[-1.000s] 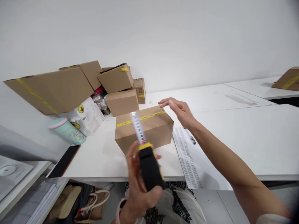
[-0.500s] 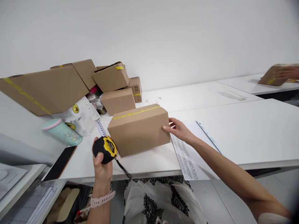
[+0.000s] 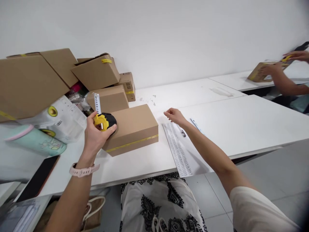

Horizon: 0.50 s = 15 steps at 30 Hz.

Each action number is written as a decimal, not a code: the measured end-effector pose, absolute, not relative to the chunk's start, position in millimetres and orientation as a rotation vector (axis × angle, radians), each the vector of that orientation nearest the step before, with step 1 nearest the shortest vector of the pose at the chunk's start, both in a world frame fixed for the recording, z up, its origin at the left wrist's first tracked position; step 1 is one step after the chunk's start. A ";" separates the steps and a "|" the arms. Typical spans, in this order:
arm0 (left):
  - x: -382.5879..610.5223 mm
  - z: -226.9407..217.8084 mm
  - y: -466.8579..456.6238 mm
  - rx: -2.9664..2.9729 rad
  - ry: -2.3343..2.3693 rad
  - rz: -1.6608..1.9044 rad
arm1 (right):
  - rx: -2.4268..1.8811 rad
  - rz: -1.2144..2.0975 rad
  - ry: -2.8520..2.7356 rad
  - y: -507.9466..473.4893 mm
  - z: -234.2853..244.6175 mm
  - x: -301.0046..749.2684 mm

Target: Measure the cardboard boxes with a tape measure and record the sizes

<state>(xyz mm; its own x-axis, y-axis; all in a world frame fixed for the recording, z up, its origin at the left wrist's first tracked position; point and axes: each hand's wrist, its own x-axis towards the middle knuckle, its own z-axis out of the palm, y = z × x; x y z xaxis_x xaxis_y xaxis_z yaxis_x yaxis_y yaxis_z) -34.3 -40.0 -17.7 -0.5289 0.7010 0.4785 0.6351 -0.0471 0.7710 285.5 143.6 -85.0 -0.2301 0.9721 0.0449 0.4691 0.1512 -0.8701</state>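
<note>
A brown cardboard box (image 3: 134,127) with a yellow tape stripe lies on the white table (image 3: 241,122) in front of me. My left hand (image 3: 95,135) is closed round a yellow and black tape measure (image 3: 104,121), pressed against the box's left end, with a short length of white blade (image 3: 97,102) sticking up. My right hand (image 3: 174,116) hovers just right of the box, above a printed sheet (image 3: 180,149), fingers loosely curled and holding nothing.
A heap of cardboard boxes (image 3: 96,75) leans at the back left, with a white packet (image 3: 61,120) and a mint bottle (image 3: 36,141) beside it. A dark phone (image 3: 37,180) lies near the table's left edge. Another person's hands (image 3: 277,69) handle a box at the far right.
The box has been turned so its yellow stripe faces front. My left hand brought the tape measure up against the box's left end. My right hand let go and drew away.
</note>
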 end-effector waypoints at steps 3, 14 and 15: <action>-20.8 -4.5 -28.6 1.590 2.320 1.307 | -1.771 0.608 -1.918 150.1 -105.3 328.1; 9.1 -13.1 -18.2 2.162 2.213 1.258 | -1.578 0.709 -2.221 145.1 -150.6 352.3; 24.0 -21.1 -22.7 2.263 2.114 1.378 | -1.501 0.835 -2.129 148.3 -151.2 352.9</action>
